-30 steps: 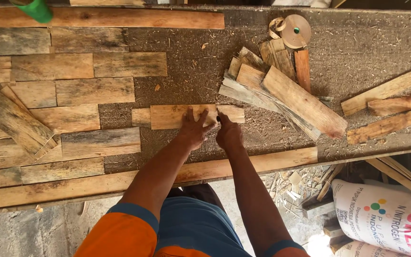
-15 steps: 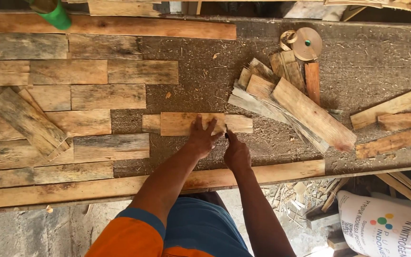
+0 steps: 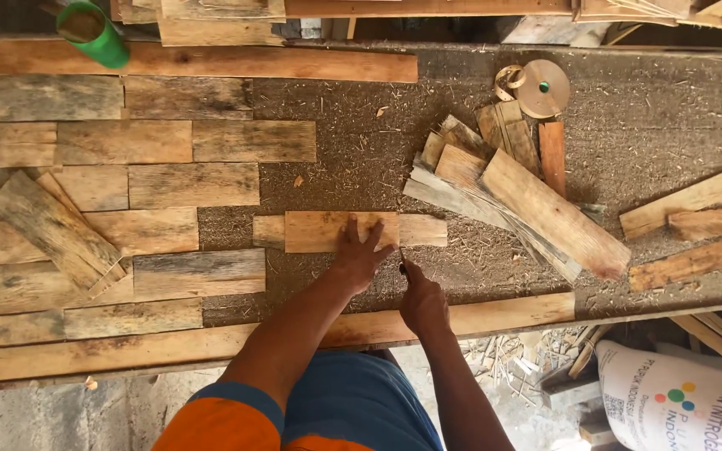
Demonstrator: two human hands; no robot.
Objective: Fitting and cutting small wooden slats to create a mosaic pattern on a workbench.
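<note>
Left hand: (image 3: 361,255) flat, fingers spread open, pressing down on the short pale plank (image 3: 340,231), prob. to keep it from sliding.
Right hand: (image 3: 422,302) curled closed round a thin dark tool (image 3: 402,269), tip at the plank's near edge; what kind of tool, can't tell.
Plank: lies crosswise mid-bench on a longer strip (image 3: 424,230) that sticks out both ends, so it's raised a bit off the sawdust.
Bench: (image 3: 361,125) rough, covered w/ sawdust & chips.
Left side: weathered boards (image 3: 135,188) laid edge to edge in rows like a panel; one loose board (image 3: 56,230) slanted on top.
Right side: heap of offcuts (image 3: 511,196) fanned out just beside the plank's right end, tight there.
Near edge: long rail (image 3: 478,316) runs along the front, right hand sits over it.
Far edge: another long rail (image 3: 194,63), green cup (image 3: 94,33) at its left end.
Open room: bare sawdust patch betw. panel & heap, above the plank; best space to shift it away.
Below bench: white sack (image 3: 678,401) on the floor, rt.
</note>
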